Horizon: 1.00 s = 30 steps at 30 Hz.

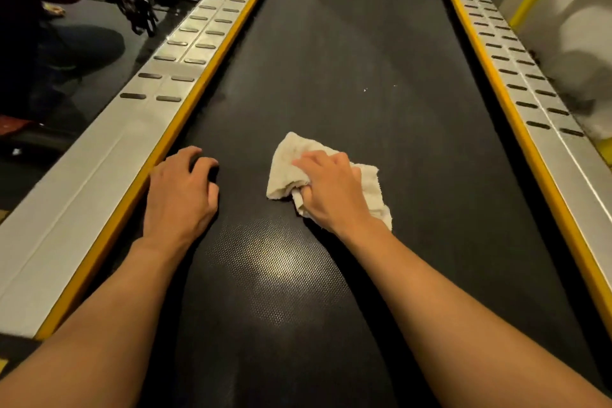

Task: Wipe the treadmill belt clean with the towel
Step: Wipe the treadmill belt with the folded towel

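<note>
The black treadmill belt (347,60) runs away from me down the middle of the view. A crumpled white towel (288,159) lies on it near the centre. My right hand (331,189) lies on top of the towel, thumb curled round a fold, pressing it onto the belt. My left hand (182,189) rests on the belt close to the left yellow edge, fingers bent with their tips on the surface, holding nothing. A few small white specks (365,89) lie on the belt farther ahead.
Grey side rails (99,175) with dark grip strips and yellow trim (496,83) border the belt on both sides. Another person in dark clothes (66,26) crouches on the floor at the upper left. A pale wall (579,26) stands at the right.
</note>
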### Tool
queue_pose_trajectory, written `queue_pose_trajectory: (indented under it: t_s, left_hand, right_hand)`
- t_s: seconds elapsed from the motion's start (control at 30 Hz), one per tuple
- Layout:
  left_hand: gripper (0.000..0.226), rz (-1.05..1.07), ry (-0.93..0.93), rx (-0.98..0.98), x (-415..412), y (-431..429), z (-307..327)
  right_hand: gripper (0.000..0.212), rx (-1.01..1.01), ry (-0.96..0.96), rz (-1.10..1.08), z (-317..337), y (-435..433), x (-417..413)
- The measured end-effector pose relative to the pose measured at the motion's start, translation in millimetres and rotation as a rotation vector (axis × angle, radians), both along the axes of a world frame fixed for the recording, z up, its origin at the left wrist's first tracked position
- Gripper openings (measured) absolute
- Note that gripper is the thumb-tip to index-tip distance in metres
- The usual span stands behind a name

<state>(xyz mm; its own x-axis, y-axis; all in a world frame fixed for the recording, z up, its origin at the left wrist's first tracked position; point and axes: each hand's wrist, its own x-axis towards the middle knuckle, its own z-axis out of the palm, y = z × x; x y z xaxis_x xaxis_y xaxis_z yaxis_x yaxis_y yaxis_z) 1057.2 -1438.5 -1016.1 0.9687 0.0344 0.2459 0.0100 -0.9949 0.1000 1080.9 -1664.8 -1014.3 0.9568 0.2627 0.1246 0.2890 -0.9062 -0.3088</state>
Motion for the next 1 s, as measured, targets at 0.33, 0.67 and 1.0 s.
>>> queue_pose_trajectory:
  t_s: [0.33, 0.67, 1.0]
  left_hand:
    - [0.033, 0.053, 0.043, -0.024, 4, -27, 7]
    - [0.047, -0.234, 0.109, 0.059, 6, -53, 0]
    - [0.051, -0.325, 0.1, 0.023, 6, -82, 6]
  right_hand:
    - [0.041, 0.001, 0.014, -0.16, -2, -53, -11]
    - [0.049, 0.043, 0.012, -0.183, -1, -105, -42]
    - [0.047, 0.071, -0.005, -0.171, 0, -136, -71]
